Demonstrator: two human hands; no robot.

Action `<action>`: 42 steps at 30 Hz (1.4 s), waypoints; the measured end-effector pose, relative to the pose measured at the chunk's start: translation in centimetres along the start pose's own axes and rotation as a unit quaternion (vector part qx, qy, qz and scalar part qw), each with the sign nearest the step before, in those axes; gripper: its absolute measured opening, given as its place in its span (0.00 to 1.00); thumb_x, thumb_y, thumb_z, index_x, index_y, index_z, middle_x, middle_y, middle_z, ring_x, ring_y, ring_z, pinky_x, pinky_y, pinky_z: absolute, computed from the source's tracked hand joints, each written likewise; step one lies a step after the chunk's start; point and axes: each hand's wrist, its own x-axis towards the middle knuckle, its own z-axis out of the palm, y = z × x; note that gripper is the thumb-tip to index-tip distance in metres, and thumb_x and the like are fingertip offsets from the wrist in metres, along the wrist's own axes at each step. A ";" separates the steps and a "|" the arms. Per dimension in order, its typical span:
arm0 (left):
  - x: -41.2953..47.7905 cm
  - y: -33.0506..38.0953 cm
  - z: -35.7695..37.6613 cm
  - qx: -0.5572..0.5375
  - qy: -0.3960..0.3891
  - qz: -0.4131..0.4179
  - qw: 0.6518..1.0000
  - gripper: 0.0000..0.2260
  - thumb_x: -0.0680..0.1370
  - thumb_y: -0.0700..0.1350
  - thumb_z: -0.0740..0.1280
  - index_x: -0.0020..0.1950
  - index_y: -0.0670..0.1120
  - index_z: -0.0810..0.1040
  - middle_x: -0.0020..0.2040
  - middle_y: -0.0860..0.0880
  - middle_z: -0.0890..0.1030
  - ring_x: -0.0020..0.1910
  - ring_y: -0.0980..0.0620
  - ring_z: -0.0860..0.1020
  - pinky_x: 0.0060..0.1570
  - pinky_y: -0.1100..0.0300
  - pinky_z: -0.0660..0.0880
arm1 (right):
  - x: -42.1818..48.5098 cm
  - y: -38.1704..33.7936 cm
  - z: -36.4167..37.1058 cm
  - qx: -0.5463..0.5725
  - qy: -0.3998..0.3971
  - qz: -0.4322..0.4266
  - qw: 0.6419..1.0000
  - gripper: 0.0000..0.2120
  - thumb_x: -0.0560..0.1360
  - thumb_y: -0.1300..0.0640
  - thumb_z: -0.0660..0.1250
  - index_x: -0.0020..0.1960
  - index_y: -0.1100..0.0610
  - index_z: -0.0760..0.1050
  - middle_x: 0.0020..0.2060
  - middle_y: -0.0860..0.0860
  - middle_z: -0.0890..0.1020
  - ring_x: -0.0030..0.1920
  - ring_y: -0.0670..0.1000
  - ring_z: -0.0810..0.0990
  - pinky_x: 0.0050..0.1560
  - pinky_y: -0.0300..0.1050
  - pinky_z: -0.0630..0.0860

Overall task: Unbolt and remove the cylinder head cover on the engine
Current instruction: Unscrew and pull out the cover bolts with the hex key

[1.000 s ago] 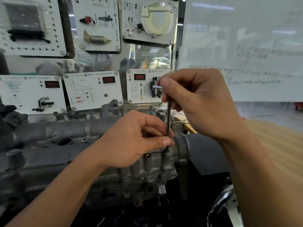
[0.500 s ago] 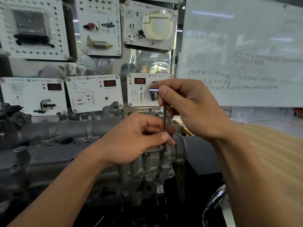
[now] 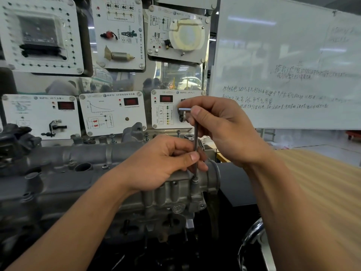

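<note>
Unbolting in progress: both your grips clamp the hex key [image 3: 196,137], right hand [image 3: 222,130] at its bend, left hand [image 3: 160,165] on the shaft, tip in the end bolt [image 3: 195,179] of the cylinder head cover [image 3: 64,180]. Next: turn squarely.

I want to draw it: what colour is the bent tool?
Dark grey metal; the hex key shows best in the head view.

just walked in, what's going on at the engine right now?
A person is working a bolt at the right end of the cylinder head cover with an L-shaped hex key. The right hand pinches the key's bent top; the left hand pinches the shaft lower down, holding it upright. The tip sits in the bolt head. The cover is still on the engine.
</note>
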 end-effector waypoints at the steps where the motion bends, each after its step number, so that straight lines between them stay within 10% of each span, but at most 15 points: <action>1: 0.0 0.0 0.0 0.003 0.001 0.001 1.000 0.08 0.81 0.41 0.64 0.52 0.45 0.83 0.47 0.50 0.87 0.45 0.60 0.83 0.45 0.70 0.75 | -0.1 0.0 0.0 -0.023 0.015 -0.008 1.000 0.11 0.78 0.56 0.61 0.53 0.55 0.82 0.33 0.47 0.79 0.36 0.47 0.74 0.37 0.41 0.72; 8: 0.2 -0.3 0.2 0.013 0.004 0.014 1.000 0.07 0.80 0.43 0.65 0.51 0.46 0.84 0.46 0.51 0.87 0.47 0.57 0.84 0.46 0.69 0.76 | -0.8 0.0 -0.9 -0.082 0.000 -0.037 0.996 0.12 0.80 0.57 0.60 0.55 0.61 0.79 0.37 0.49 0.79 0.36 0.42 0.74 0.39 0.36 0.72; 14: 0.1 -0.2 0.0 0.019 0.003 0.024 1.000 0.10 0.77 0.47 0.65 0.50 0.46 0.84 0.45 0.52 0.87 0.46 0.57 0.83 0.47 0.69 0.76 | -0.6 0.6 0.2 -0.031 -0.026 -0.062 0.997 0.11 0.81 0.58 0.57 0.56 0.57 0.77 0.36 0.46 0.76 0.35 0.58 0.75 0.36 0.52 0.76; 21: -0.1 -0.2 0.1 0.047 -0.009 0.039 0.998 0.10 0.78 0.46 0.66 0.50 0.45 0.86 0.46 0.53 0.87 0.51 0.58 0.84 0.54 0.70 0.75 | -0.5 2.1 0.3 0.387 -0.199 0.037 0.900 0.14 0.78 0.56 0.58 0.51 0.57 0.81 0.33 0.48 0.70 0.38 0.48 0.68 0.34 0.53 0.46; 33: 0.2 -0.5 0.2 0.053 0.025 0.036 0.998 0.09 0.79 0.44 0.67 0.49 0.43 0.86 0.45 0.53 0.87 0.50 0.57 0.84 0.57 0.68 0.76 | -0.8 1.1 0.2 0.411 -0.134 0.090 0.897 0.07 0.73 0.62 0.60 0.47 0.59 0.75 0.33 0.51 0.70 0.34 0.49 0.68 0.34 0.46 0.59; 37: 0.2 -0.4 0.2 0.042 0.036 0.021 0.998 0.08 0.79 0.44 0.67 0.49 0.45 0.86 0.43 0.53 0.87 0.46 0.58 0.85 0.49 0.70 0.77 | -1.1 -0.7 0.7 0.084 0.047 0.030 0.995 0.11 0.75 0.52 0.67 0.45 0.60 0.79 0.33 0.52 0.79 0.31 0.52 0.76 0.34 0.48 0.72; 39: 0.2 -0.3 0.2 0.040 0.038 0.018 0.998 0.08 0.79 0.44 0.67 0.49 0.44 0.86 0.43 0.52 0.87 0.46 0.54 0.85 0.50 0.68 0.78 | -1.4 -1.6 0.9 -0.180 0.168 -0.050 0.968 0.15 0.73 0.45 0.73 0.40 0.58 0.82 0.30 0.50 0.83 0.30 0.49 0.80 0.33 0.46 0.78; 42: 0.1 -0.1 0.2 0.029 0.036 0.021 0.999 0.09 0.78 0.45 0.68 0.50 0.42 0.86 0.43 0.50 0.87 0.46 0.53 0.85 0.50 0.68 0.78 | -1.9 -3.2 1.4 -0.282 0.234 -0.094 0.925 0.18 0.73 0.42 0.73 0.35 0.56 0.83 0.27 0.48 0.82 0.30 0.47 0.81 0.34 0.43 0.78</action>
